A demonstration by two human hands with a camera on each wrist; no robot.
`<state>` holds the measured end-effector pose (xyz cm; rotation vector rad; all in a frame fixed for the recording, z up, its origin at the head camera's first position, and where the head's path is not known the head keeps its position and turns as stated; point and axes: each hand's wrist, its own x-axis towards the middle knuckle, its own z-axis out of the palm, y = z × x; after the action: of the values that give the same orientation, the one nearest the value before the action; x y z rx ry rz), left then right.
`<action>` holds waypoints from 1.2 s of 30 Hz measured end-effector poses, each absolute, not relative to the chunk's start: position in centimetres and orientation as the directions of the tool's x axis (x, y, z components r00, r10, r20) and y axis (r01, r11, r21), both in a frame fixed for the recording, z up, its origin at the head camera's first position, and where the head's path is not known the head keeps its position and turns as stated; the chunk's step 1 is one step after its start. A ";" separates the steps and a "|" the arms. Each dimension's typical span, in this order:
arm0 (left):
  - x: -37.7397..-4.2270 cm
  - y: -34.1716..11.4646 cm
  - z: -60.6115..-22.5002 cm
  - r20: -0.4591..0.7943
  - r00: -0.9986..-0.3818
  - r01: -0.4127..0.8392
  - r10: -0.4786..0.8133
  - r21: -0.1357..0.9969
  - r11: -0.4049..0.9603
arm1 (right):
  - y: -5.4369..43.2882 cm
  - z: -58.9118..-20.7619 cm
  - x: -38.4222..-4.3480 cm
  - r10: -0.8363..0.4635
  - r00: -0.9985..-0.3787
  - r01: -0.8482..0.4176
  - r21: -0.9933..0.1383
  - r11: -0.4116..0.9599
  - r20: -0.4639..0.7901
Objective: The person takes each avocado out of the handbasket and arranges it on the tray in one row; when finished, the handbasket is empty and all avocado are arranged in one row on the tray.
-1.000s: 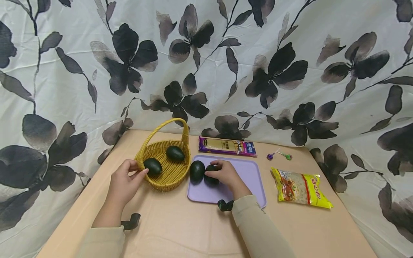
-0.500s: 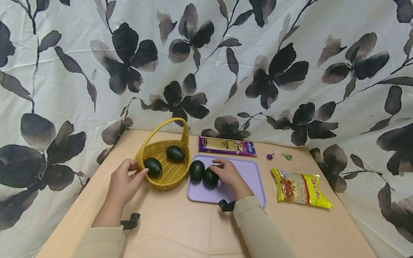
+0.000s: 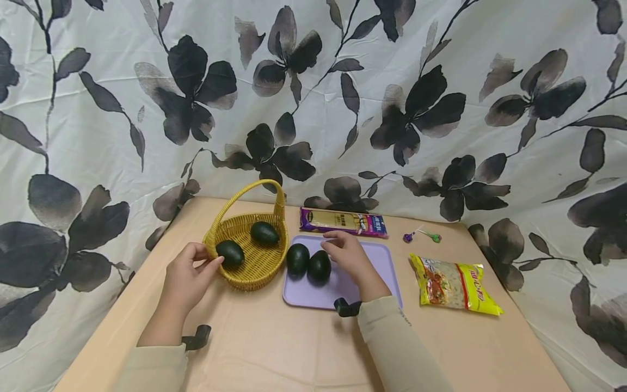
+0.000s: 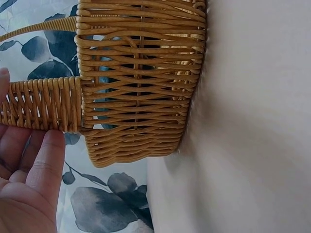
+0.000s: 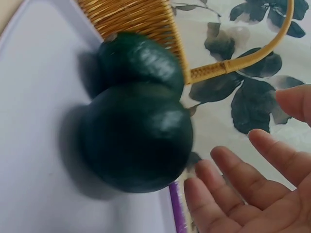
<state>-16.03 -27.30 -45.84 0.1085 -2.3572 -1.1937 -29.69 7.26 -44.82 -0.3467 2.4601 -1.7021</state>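
Note:
My left hand [image 3: 188, 277] grips the handle base of a yellow wicker basket [image 3: 254, 275]; the left wrist view shows its fingers around the woven handle [image 4: 41, 102]. Inside the basket lie two dark green avocados, one near the left rim [image 3: 230, 253] and another farther back [image 3: 264, 233]. Two more avocados, a left one [image 3: 297, 260] and a right one [image 3: 319, 267], lie side by side on a lilac tray [image 3: 306, 298]. Just right of that pair, my right hand [image 3: 351, 261] hovers over the tray. In the right wrist view its fingers are spread, apart from the avocados [image 5: 138, 141].
Behind the tray lies a flat purple packet [image 3: 343, 222] with pale contents. Two lollipops, one purple [image 3: 408, 238] and one green [image 3: 435, 238], sit at the back right. A yellow printed bag [image 3: 455, 284] lies right of the tray. A floral cloth [image 3: 343, 136] hangs behind the table.
The right hand has let go of the right avocado on the tray, lifting off up and to the right. That avocado now sits slightly closer to its neighbour. The left hand stays on the basket.

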 end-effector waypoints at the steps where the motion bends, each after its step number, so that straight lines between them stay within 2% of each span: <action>1: -16.0 -27.3 -45.9 0.395 -0.874 0.149 -0.284 0.773 0.616 | 7.1 -44.5 -29.6 -0.265 -0.964 -0.120 -0.941 0.317 0.034; 10: -16.0 -27.4 -46.1 0.409 -0.868 0.157 -0.282 0.764 0.626 | 5.9 -42.4 -29.6 -0.312 -0.947 -0.154 -0.955 0.255 0.070; 26: -16.0 -27.4 -45.9 0.409 -0.871 0.154 -0.273 0.754 0.639 | 3.6 -41.3 -30.2 -0.391 -0.919 -0.184 -0.940 0.289 0.059; 36: -16.4 -27.6 -46.1 0.478 -0.842 0.200 -0.252 0.709 0.676 | 1.8 -40.3 -30.7 -0.415 -0.907 -0.220 -0.919 0.327 0.070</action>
<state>-16.38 -27.59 -46.14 0.0395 -2.3350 -1.0772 -30.71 1.81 -40.26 -0.5835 2.4091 -1.6237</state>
